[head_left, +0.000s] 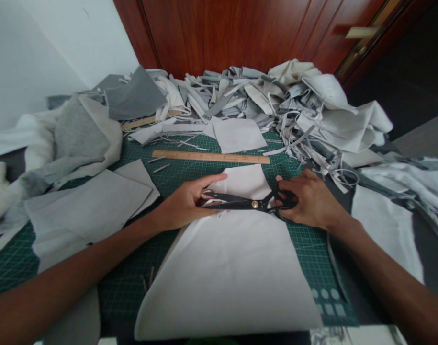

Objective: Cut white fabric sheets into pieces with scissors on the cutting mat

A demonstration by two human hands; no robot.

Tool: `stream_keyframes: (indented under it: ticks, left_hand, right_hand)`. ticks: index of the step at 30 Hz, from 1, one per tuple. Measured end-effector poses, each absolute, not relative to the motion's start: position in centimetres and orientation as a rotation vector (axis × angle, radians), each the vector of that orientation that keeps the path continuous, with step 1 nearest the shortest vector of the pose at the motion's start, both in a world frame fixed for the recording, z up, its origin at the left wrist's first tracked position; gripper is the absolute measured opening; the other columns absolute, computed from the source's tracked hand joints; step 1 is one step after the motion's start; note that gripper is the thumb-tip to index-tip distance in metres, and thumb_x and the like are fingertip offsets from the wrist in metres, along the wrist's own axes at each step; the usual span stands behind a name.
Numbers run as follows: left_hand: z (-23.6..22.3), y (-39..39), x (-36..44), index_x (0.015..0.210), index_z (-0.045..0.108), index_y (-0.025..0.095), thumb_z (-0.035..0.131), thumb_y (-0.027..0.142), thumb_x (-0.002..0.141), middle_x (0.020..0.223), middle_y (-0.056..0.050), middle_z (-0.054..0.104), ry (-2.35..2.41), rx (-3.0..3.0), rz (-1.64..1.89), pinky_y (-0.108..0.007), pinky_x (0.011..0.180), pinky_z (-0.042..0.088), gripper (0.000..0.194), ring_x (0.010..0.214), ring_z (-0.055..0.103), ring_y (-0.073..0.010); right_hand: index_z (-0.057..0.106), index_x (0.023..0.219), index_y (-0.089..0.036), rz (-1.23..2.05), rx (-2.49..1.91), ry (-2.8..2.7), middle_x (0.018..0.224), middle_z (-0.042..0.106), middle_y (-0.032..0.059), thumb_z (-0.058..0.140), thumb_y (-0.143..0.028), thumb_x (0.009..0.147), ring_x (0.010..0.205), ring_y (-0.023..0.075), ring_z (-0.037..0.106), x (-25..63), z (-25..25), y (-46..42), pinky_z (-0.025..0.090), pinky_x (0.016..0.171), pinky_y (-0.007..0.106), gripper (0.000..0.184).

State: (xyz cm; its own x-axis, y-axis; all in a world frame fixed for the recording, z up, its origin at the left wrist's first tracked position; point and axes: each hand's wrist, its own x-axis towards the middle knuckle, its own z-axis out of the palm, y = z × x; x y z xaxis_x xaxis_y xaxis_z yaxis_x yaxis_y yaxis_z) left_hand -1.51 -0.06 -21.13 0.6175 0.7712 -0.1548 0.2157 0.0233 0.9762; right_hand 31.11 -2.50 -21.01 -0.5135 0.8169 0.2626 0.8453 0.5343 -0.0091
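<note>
As I watched from the remote station, the head view showed a grey fleecy bundle (78, 139) heaped at far left, with cut pale-grey fabric panels (85, 215) lying flat on the green cutting mat (132, 297), seemingly pushed aside to keep the middle free. The left hand (185, 203) sat at the blade end of the black tailor's shears (240, 202), fingers spread, index raised over the cloth; I couldn't tell if they were clamped on the blades or only steadying them. The shears lay across the off-white fabric panel (233, 268) mid-mat, the cloth spread flat under them and toward the camera, likely so it wouldn't bunch. Above that, a wooden ruler (211, 157) lay on the mat, apparently kept within reach. The right hand (312, 199) had its fingers curled together, clamped on the shears' handles (285, 197), which looked like a working grip. Behind and to the right, a big heap of fabric scraps (333, 110) rose against a reddish wooden door (222, 33), probably shoved there out of the way.
</note>
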Motion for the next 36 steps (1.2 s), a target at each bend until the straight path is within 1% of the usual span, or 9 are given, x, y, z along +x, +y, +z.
stream_keyframes:
  ticks: [5,9,11,13,17,21,24,30,36]
  left_hand:
    - [-21.0,-0.2,-1.5,0.158,0.035,0.014,0.080,0.027,0.084,0.111,-0.011,0.079,0.838,1.504,0.524,-0.026,0.079,0.058,0.087,0.099,0.077,-0.0236]
    - [-20.7,0.0,-1.8,0.160,0.031,0.016,0.078,0.027,0.086,0.128,-0.015,0.072,0.775,1.526,0.504,-0.027,0.084,0.058,0.089,0.112,0.072,-0.0252]
    - [-20.6,0.1,-1.9,0.161,0.028,0.017,0.077,0.027,0.087,0.131,-0.016,0.070,0.753,1.523,0.497,-0.024,0.082,0.057,0.089,0.114,0.071,-0.0246]
    - [-20.5,0.3,-1.9,0.162,0.027,0.018,0.075,0.027,0.088,0.129,-0.015,0.072,0.764,1.514,0.479,-0.023,0.078,0.056,0.090,0.109,0.072,-0.0232]
    - [-20.5,0.3,-1.8,0.164,0.024,0.017,0.073,0.030,0.088,0.123,-0.014,0.075,0.809,1.494,0.449,-0.021,0.070,0.055,0.091,0.092,0.074,-0.0192]
    - [-20.6,0.2,-1.6,0.164,0.022,0.016,0.071,0.033,0.089,0.121,-0.014,0.076,0.830,1.500,0.448,-0.020,0.064,0.052,0.092,0.084,0.073,-0.0178]
    - [-20.5,0.1,-1.6,0.164,0.023,0.015,0.071,0.033,0.089,0.117,-0.014,0.077,0.833,1.498,0.454,-0.019,0.061,0.049,0.091,0.079,0.072,-0.0163]
    - [-20.7,0.0,-1.5,0.163,0.023,0.012,0.073,0.032,0.087,0.119,-0.015,0.076,0.830,1.467,0.497,-0.020,0.065,0.049,0.094,0.082,0.071,-0.0160]
    - [-20.8,0.1,-1.5,0.163,0.023,0.011,0.073,0.035,0.089,0.114,-0.013,0.078,0.842,1.494,0.478,-0.019,0.060,0.047,0.093,0.077,0.070,-0.0154]
  right_hand:
    - [0.059,0.073,-0.021,-0.201,-1.421,-2.525,0.063,0.064,0.0027,0.061,-0.034,0.079,0.059,0.0201,0.057,31.0,-21.0,-2.6,0.036,0.075,0.037,0.014]
    - [0.057,0.068,-0.022,-0.172,-1.450,-2.519,0.060,0.063,0.0013,0.061,-0.034,0.079,0.057,0.0187,0.053,30.9,-20.7,-2.6,0.036,0.075,0.037,0.016]
    - [0.058,0.069,-0.022,-0.146,-1.459,-2.515,0.059,0.064,0.0012,0.062,-0.034,0.078,0.055,0.0183,0.051,31.1,-20.6,-2.5,0.037,0.075,0.036,0.015]
    - [0.060,0.070,-0.022,-0.121,-1.455,-2.516,0.061,0.065,0.0013,0.063,-0.033,0.077,0.055,0.0178,0.050,31.4,-20.5,-2.4,0.037,0.074,0.036,0.013]
    - [0.061,0.068,-0.023,-0.102,-1.433,-2.548,0.061,0.066,0.0015,0.063,-0.031,0.077,0.058,0.0189,0.049,32.6,-20.2,-2.0,0.035,0.070,0.036,0.012]
    - [0.059,0.063,-0.025,-0.123,-1.429,-2.556,0.058,0.063,0.0012,0.065,-0.036,0.081,0.058,0.0199,0.047,33.8,-19.9,-1.7,0.034,0.068,0.037,0.021]
    - [0.057,0.060,-0.025,-0.154,-1.401,-2.548,0.059,0.066,0.0011,0.066,-0.038,0.083,0.056,0.0191,0.045,34.3,-19.6,-1.6,0.035,0.071,0.038,0.027]
    - [0.059,0.061,-0.025,-0.139,-1.409,-2.576,0.058,0.066,0.0003,0.068,-0.035,0.080,0.056,0.0185,0.045,34.6,-19.1,-1.7,0.035,0.073,0.038,0.023]
    - [0.063,0.063,-0.024,-0.153,-1.421,-2.545,0.060,0.065,0.0010,0.069,-0.035,0.079,0.059,0.0194,0.049,35.1,-19.1,-1.5,0.034,0.071,0.036,0.020]
